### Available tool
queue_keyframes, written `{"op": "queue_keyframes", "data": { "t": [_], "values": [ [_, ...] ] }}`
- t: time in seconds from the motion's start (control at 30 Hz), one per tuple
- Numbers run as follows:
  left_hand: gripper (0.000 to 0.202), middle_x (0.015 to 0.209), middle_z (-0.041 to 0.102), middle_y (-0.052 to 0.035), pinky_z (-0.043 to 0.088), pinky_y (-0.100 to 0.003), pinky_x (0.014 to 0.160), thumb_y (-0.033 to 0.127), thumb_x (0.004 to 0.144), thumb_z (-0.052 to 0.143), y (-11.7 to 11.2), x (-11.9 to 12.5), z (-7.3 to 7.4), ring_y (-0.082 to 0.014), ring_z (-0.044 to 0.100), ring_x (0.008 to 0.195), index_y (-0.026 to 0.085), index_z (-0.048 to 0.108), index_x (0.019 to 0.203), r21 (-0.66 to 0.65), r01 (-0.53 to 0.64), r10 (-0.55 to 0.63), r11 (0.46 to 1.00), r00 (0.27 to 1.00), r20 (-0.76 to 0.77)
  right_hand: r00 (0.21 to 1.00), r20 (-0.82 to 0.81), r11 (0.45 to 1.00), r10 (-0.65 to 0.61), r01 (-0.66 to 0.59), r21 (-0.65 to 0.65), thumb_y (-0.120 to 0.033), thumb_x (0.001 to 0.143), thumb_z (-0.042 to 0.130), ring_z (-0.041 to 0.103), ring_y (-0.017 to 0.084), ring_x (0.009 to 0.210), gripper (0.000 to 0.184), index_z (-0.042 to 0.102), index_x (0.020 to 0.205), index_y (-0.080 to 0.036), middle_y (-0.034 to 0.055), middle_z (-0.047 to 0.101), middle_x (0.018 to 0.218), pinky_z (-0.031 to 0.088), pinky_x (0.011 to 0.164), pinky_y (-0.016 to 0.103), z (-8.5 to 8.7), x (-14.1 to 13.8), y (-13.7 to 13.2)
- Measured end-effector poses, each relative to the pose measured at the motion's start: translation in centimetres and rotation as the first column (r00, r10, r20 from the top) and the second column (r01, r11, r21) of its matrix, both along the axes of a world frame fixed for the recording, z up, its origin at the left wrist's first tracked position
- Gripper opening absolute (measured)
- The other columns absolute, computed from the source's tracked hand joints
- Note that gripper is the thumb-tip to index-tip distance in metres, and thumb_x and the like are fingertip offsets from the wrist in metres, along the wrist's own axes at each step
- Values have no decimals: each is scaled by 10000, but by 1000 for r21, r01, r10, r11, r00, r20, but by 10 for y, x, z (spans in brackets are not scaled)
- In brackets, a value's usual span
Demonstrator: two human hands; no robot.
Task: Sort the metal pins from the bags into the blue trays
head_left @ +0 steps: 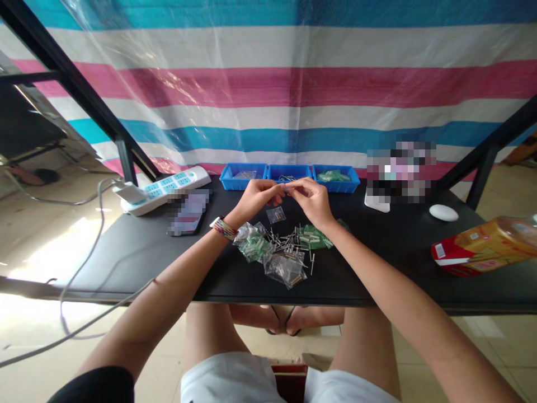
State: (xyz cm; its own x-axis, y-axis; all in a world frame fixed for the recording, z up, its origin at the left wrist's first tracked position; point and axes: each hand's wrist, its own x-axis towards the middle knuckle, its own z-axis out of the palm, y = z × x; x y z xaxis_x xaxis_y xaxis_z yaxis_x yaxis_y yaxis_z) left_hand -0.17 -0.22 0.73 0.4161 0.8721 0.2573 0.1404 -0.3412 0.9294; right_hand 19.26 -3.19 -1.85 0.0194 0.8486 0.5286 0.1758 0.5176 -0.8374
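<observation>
Our left hand (pixel 264 196) and right hand (pixel 310 198) meet at the fingertips toward the desk's (pixel 235 280) far edge, gripping what, if anything, we cannot tell; we should work lightly, clear of metal pins (pixel 286 239) and small bags (pixel 285 270) heaped nearer its front edge.

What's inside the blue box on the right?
Inside the blue box are crumpled green plastic bags. Anything underneath them is covered, so I can't tell what's there. The right hand also hides a little of the box's front.
</observation>
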Motion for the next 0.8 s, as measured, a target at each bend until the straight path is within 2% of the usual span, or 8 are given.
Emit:
{"op": "queue_keyframes", "data": {
  "t": [0.17, 0.27, 0.37, 0.47, 0.53, 0.6, 0.7, 0.8],
  "values": [
    [393, 823, 777, -70, 526, -253, 585, 536, 827, 831, 3, 1, -2, -163, 726, 683, 163, 739, 908, -25, 15, -12, 1000, 996, 88, 999, 34, 999, -33, 32, 43, -348, 938, 732, 704, 270, 1159, 169, 843, 1020, -251, 108, 738, 1204, 630, 954, 411, -1, -1, 0],
    [391, 809, 759, -49, 537, -247, 593, 483, 800, 862, 8, -1, -6, -162, 733, 687, 170, 698, 968, -9, -9, 10, 1000, 991, 130, 999, 35, 999, -28, 27, 32, -285, 921, 693, 728, 247, 1063, 240, 828, 1113, -237, 110, 729, 1247, 634, 907, 396, -4, -2, 0],
    [390, 789, 743, -30, 536, -248, 587, 465, 811, 849, 16, -6, -10, -164, 734, 665, 184, 652, 996, 30, -136, 130, 990, 980, 149, 997, 68, 998, -36, 39, -44, -226, 893, 653, 738, 215, 903, 358, 776, 1229, -225, 100, 759, 1192, 630, 818, 369, -6, -3, 1],
    [380, 848, 760, -36, 525, -244, 579, 458, 851, 805, 27, -17, -11, -166, 745, 659, 199, 623, 1062, 51, -359, 348, 932, 926, 149, 982, 187, 997, 24, -10, -77, -178, 884, 647, 749, 223, 923, 364, 758, 1229, -217, 74, 792, 1073, 613, 836, 365, -6, -3, -1],
    [392, 934, 786, -57, 510, -238, 566, 469, 883, 772, 33, -26, -12, -167, 754, 661, 207, 615, 1127, 61, -483, 474, 874, 872, 121, 928, 356, 994, 114, -108, -37, -158, 882, 695, 743, 245, 1033, 273, 786, 1134, -209, 75, 803, 1085, 584, 953, 403, -5, -3, -4],
    [436, 981, 804, -72, 477, -234, 531, 511, 915, 736, 38, -35, -12, -167, 748, 620, 209, 623, 1209, 63, -530, 526, 846, 848, 69, 823, 542, 981, 168, -195, -8, -145, 863, 767, 714, 270, 1114, 222, 805, 1077, -191, 92, 802, 1126, 536, 1043, 437, -5, -4, -7],
    [460, 982, 815, -76, 440, -237, 494, 537, 988, 606, 43, -45, -12, -157, 710, 528, 208, 627, 1309, 54, -547, 547, 835, 837, 27, 681, 714, 974, 166, -226, -11, -140, 844, 832, 676, 280, 1105, 263, 812, 1105, -165, 112, 786, 1128, 522, 1022, 428, -4, -4, -11],
    [412, 951, 808, -64, 441, -232, 496, 382, 954, 576, 45, -46, -14, -158, 709, 525, 197, 626, 1319, 68, -549, 547, 833, 836, 42, 605, 789, 979, 102, -201, 27, -154, 900, 802, 653, 261, 1066, 205, 811, 1104, -171, 108, 767, 1099, 504, 976, 390, -5, -3, -12]
  ]
}}
